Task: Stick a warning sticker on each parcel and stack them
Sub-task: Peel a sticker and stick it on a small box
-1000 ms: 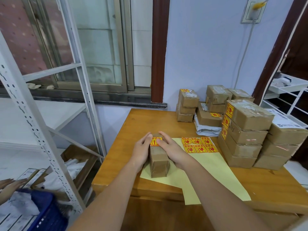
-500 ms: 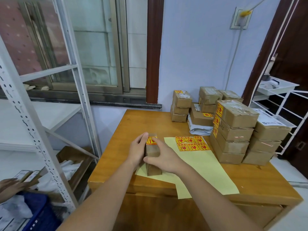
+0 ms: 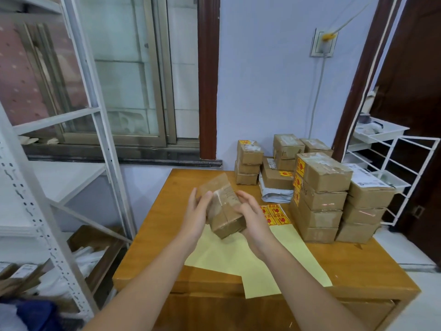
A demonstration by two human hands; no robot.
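Observation:
A brown taped parcel [image 3: 224,209] hangs tilted above the wooden table [image 3: 167,206], held between both hands. My left hand [image 3: 196,213] grips its left side with the thumb on top. Around its right side curl the fingers of my right hand [image 3: 250,217]. The sticker on this parcel is out of sight. Red-and-yellow warning stickers [image 3: 275,215] lie on a pale yellow backing sheet [image 3: 238,261] under the hands. Further right, a tall stack of stickered parcels [image 3: 319,199] stands beside a second stack [image 3: 365,211].
Smaller parcel stacks [image 3: 248,163] and a grey mailer bag [image 3: 274,194] sit at the table's back edge by the wall. A white metal shelf rack [image 3: 71,187] stands to the left. A white wire rack [image 3: 391,177] is at the right.
The parcel was resting on the yellow sheet with its sticker showing on top. Both hands have lifted it off the table and turned it, and the sticker is now hidden.

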